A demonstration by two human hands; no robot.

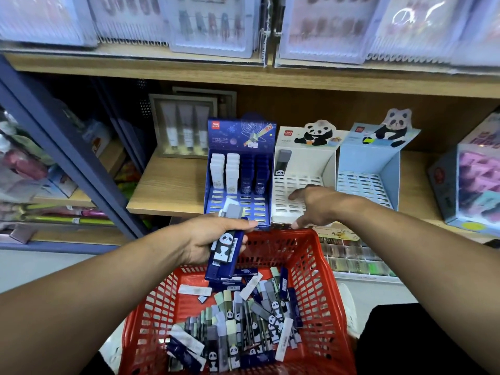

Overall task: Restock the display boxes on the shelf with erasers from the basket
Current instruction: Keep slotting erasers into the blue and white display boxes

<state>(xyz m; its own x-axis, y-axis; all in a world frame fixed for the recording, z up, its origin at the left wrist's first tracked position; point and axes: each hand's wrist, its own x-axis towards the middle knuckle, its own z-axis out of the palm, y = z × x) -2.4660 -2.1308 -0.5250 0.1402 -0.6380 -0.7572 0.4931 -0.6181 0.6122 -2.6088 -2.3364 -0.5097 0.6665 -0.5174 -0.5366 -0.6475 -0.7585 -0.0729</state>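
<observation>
The left hand [213,239] has its fingers curled and thumb pressed over a bundle of long flat eraser packs [226,249]; the top pack shows a panda on white, the ones beneath are dark blue, and their exact count cannot be told. The right hand [315,205] is empty, fingers spread loosely, palm down over the slotted floor of the white cardboard display box [303,169]. That box carries a red "deli" logo and a panda cut-out on its header, and one grey-topped panda eraser [282,163] stands in its back left corner.

To its left stands a dark blue cardboard display box [239,169], also marked "deli", with four columns of erasers at the back: two white, two dark blue. To the right of the white box is a pale blue cardboard display box [370,169] with the same logo and a panda header; its slots are bare. All three boxes sit side by side on the light wooden shelf [167,185].

Below the hands, the red plastic mesh basket [316,266] holds a loose heap of panda, white and dark blue erasers [243,320], too many to count.
</observation>
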